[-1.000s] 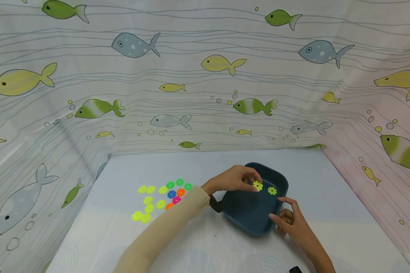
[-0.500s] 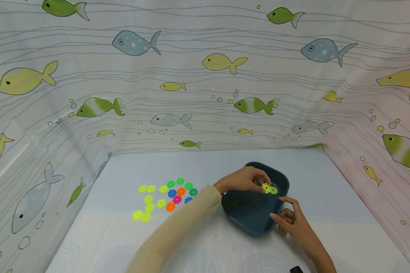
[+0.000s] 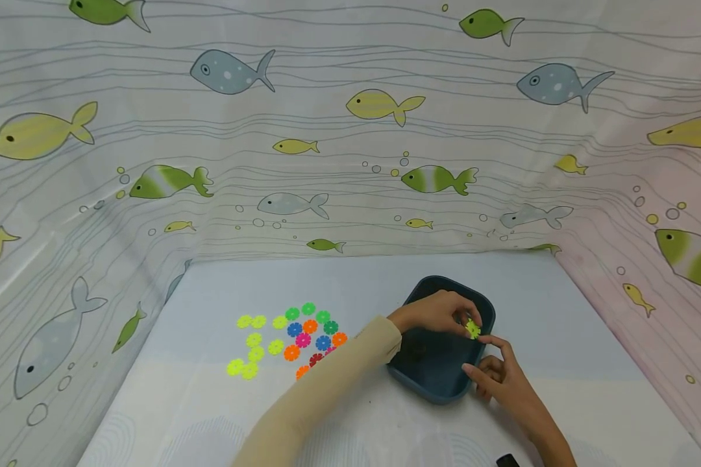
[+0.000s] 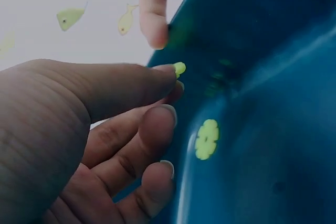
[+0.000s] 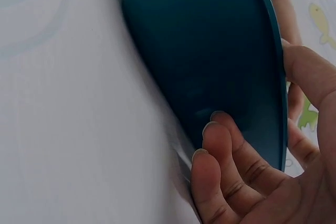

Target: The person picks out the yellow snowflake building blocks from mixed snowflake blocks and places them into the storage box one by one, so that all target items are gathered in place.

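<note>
In the head view, my left hand (image 3: 441,311) reaches over the dark blue rounded tray (image 3: 438,389). Thumb and finger pinch a yellow notched plastic disc (image 4: 180,68), mostly hidden by the thumb in the left wrist view. A second yellow disc (image 4: 207,139) lies inside the tray, near its wall. My right hand (image 3: 502,376) grips the tray's right side. In the right wrist view, its thumb is at the rim and several curled fingers (image 5: 215,142) lie against the outer wall.
Left of the tray, several loose notched discs (image 3: 302,340) in yellow, green, orange, blue, pink and red lie on the white table (image 3: 193,389). My left sleeve (image 3: 327,389) covers some of them. A fish-printed sheet (image 3: 257,240) encloses the back and sides.
My left hand has moved right across the tray with the pinched yellow disc, up to the other yellow disc near the right wall. The right hand keeps its place on the tray.
</note>
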`<state>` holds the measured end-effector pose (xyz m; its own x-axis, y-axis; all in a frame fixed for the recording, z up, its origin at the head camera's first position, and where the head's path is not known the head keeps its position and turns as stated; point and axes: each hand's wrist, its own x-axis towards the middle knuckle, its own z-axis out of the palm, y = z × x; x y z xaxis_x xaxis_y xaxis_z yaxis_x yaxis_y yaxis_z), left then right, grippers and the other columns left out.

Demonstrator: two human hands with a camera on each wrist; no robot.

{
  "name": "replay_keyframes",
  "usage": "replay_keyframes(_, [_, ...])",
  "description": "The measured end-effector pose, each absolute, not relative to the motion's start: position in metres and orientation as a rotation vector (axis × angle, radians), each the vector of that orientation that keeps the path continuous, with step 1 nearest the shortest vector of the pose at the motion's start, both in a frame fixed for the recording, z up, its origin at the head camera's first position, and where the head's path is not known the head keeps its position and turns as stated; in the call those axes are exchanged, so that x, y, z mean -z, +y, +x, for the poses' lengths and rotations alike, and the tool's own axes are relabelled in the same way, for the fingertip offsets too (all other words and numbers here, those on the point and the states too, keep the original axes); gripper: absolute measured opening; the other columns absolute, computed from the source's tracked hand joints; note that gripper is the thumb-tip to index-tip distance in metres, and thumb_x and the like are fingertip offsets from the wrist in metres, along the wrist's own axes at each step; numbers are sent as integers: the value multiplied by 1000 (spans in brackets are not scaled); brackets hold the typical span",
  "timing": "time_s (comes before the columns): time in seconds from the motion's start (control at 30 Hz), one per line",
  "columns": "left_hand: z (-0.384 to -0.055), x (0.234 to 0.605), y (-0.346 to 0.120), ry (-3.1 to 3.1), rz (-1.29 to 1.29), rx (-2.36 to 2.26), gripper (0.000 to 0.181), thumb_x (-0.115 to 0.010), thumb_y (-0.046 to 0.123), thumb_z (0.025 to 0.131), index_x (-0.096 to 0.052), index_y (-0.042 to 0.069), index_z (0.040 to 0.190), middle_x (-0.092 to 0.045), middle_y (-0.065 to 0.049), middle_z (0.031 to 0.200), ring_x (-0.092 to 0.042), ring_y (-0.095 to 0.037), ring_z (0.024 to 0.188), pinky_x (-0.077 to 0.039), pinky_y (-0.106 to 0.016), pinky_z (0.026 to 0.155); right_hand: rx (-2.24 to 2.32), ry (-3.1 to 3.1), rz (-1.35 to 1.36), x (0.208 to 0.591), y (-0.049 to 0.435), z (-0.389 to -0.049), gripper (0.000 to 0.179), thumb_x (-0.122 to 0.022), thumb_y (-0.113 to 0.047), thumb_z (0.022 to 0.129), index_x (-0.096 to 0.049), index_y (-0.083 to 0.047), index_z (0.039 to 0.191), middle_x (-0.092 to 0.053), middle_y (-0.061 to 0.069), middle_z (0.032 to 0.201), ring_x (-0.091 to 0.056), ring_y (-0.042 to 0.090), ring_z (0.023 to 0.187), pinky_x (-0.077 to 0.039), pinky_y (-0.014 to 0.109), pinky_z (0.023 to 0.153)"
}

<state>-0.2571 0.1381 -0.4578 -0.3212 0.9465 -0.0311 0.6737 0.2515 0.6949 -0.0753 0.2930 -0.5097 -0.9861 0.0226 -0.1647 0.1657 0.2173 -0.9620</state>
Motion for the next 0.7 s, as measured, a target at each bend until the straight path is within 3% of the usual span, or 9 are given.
replay_keyframes(0.3, [-259,471,143,2099,1371,-762,28,-76,10,95,-72,13,122,-72,9,96,-65,2,81,-52,-15,70,1893,2367,179,510,293,-76,67,-69,-24,101,-24,-25,150,-62,20,95,-62,33,70,-54,40,62])
replay_keyframes(0.7, [-260,489,146,2108,1378,-704,30,-77,8,93,-72,8,123,-72,4,103,-65,2,84,-52,-15,70,1897,2367,156,510,292,-75,68,-69,-24,101,-23,-23,151,-63,21,98,-62,35,71,-55,41,61])
